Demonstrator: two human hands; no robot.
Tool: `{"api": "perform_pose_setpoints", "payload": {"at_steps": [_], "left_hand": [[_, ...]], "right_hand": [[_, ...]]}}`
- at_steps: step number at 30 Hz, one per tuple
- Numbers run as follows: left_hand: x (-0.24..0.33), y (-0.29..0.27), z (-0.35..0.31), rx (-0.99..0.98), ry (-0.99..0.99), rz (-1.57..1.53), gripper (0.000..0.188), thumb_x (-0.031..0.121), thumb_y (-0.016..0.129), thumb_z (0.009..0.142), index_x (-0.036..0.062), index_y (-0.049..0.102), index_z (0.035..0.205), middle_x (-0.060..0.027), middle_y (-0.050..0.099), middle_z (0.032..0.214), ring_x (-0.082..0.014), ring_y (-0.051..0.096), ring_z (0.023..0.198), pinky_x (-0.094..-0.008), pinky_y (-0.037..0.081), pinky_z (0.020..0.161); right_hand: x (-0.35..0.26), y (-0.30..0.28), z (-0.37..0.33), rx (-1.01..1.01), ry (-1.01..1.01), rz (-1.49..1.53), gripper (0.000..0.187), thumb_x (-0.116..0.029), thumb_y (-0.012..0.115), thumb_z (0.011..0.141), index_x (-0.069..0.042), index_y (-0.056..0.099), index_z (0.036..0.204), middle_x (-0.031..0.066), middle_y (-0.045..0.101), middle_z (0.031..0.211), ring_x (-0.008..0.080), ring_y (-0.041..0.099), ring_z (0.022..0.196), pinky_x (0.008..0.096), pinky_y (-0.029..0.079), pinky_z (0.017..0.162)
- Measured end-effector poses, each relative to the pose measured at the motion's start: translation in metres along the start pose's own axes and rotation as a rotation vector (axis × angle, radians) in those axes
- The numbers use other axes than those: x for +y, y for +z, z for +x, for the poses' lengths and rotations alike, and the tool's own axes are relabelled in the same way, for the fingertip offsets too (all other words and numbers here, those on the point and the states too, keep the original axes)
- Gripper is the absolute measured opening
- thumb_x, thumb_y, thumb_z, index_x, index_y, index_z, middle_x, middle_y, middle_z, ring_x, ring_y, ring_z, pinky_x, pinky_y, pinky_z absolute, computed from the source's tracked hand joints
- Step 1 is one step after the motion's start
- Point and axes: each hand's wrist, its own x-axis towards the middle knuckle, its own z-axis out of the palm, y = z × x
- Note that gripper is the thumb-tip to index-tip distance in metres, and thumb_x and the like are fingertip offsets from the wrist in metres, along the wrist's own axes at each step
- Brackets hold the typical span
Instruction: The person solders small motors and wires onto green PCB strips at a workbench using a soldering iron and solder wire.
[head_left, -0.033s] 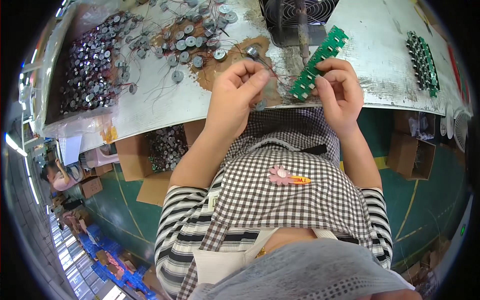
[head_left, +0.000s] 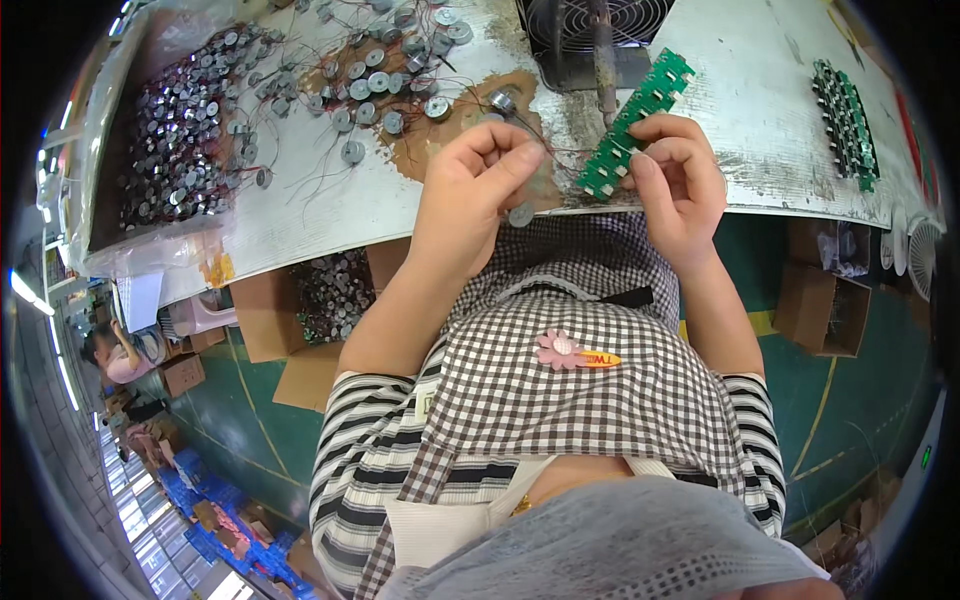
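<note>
My left hand (head_left: 485, 170) is closed, thumb and forefinger pinching thin wires (head_left: 560, 151) that stretch toward the board. A small round metal motor (head_left: 521, 214) shows just below this hand at the table's front edge; another motor (head_left: 502, 100) lies beyond the fingertips. My right hand (head_left: 682, 175) grips a long green circuit board (head_left: 640, 118) along its right side, fingers bent round the edge. White connectors line the board, which is tilted with its far end to the right. A metal rod (head_left: 604, 70), like a soldering iron, points down close to the board's left edge.
Loose wired motors (head_left: 375, 82) are scattered at the back left, beside a plastic-lined tray (head_left: 100, 180) full of them. A black fan (head_left: 560, 30) stands behind the rod. More green boards (head_left: 847, 128) lie at right. Cardboard boxes (head_left: 262, 310) sit below the table.
</note>
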Motion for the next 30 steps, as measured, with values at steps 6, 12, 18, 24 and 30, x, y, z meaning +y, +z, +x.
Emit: {"api": "perform_pose_setpoints", "payload": {"at_steps": [6, 12, 18, 24, 30], "left_hand": [[-0.009, 0.012, 0.005, 0.015, 0.117, 0.164, 0.013, 0.01, 0.067, 0.083, -0.0012, 0.063, 0.088, 0.0019, 0.056, 0.072, -0.0026, 0.045, 0.062, -0.0186, 0.035, 0.053], [-0.012, 0.019, 0.017, -0.033, 0.423, 0.594, 0.011, 0.009, 0.069, 0.08, -0.001, 0.064, 0.083, -0.0015, 0.062, 0.079, -0.0038, 0.05, 0.067, -0.0185, 0.04, 0.059], [-0.011, 0.025, 0.024, -0.042, 0.303, 0.545, 0.008, 0.005, 0.067, 0.08, -0.0017, 0.063, 0.083, -0.0031, 0.064, 0.085, -0.004, 0.053, 0.07, -0.018, 0.043, 0.062], [-0.01, 0.031, 0.03, -0.017, 0.343, 0.544, 0.006, 0.004, 0.066, 0.076, -0.0009, 0.062, 0.078, -0.0011, 0.062, 0.076, -0.0031, 0.049, 0.061, -0.0188, 0.039, 0.055], [-0.008, 0.031, 0.025, -0.017, 0.337, 0.595, 0.007, 0.003, 0.066, 0.078, -0.002, 0.062, 0.08, -0.0021, 0.064, 0.081, -0.0024, 0.05, 0.065, -0.0168, 0.041, 0.058]], "right_hand": [[-0.003, 0.002, -0.003, -0.041, -0.006, -0.014, 0.008, 0.006, 0.061, 0.079, 0.003, 0.054, 0.081, 0.0164, 0.06, 0.097, 0.0104, 0.056, 0.064, 0.0203, 0.047, 0.055], [-0.006, 0.001, 0.0, -0.015, -0.042, -0.017, 0.008, 0.005, 0.062, 0.079, 0.003, 0.055, 0.08, 0.0162, 0.06, 0.097, 0.0094, 0.057, 0.06, 0.0196, 0.047, 0.053], [-0.007, -0.001, 0.006, -0.035, -0.118, -0.095, 0.008, 0.005, 0.064, 0.078, 0.003, 0.057, 0.08, 0.0166, 0.061, 0.096, 0.0104, 0.059, 0.06, 0.0192, 0.047, 0.052], [-0.007, 0.002, 0.011, -0.012, -0.146, -0.142, 0.009, 0.005, 0.065, 0.077, 0.003, 0.057, 0.08, 0.017, 0.061, 0.096, 0.0109, 0.059, 0.059, 0.0196, 0.048, 0.051], [-0.005, 0.001, 0.009, -0.022, -0.175, -0.132, 0.009, 0.005, 0.065, 0.077, 0.003, 0.057, 0.08, 0.0166, 0.061, 0.097, 0.0104, 0.059, 0.06, 0.0192, 0.048, 0.052]]}}
